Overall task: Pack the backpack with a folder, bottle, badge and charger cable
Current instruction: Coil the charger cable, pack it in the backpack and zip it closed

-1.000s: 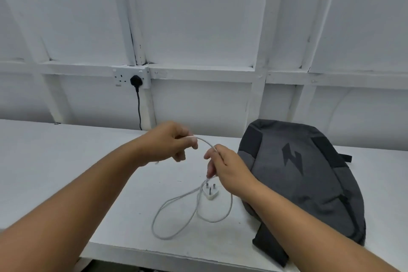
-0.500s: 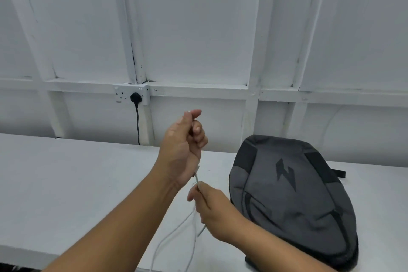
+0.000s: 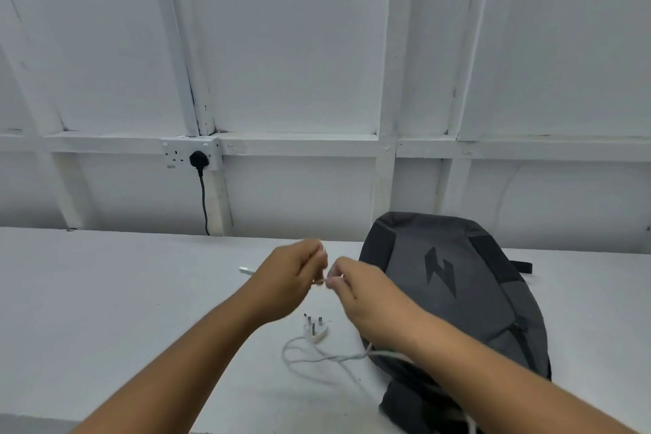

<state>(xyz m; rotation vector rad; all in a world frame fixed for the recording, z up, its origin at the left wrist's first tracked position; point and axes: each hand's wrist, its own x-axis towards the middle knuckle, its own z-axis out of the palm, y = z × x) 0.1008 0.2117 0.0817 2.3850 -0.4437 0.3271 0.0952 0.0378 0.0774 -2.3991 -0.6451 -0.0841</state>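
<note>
Head view: the left hand and right hand are close together above the white surface. Each one pinches the white cable with curled fingers. The rest of the cable lies in loops beside its plug, pins up. The grey backpack lies flat just right of them.

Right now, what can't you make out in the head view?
Head view: left hand and right hand pinch the charger cable; motion blur hides each grip.
Cable's run: covered by the right forearm, cut off at the bottom edge.
Backpack: contents unseen; near corner behind the forearm.
White connector: its link to the cable hidden by the left hand.
</note>
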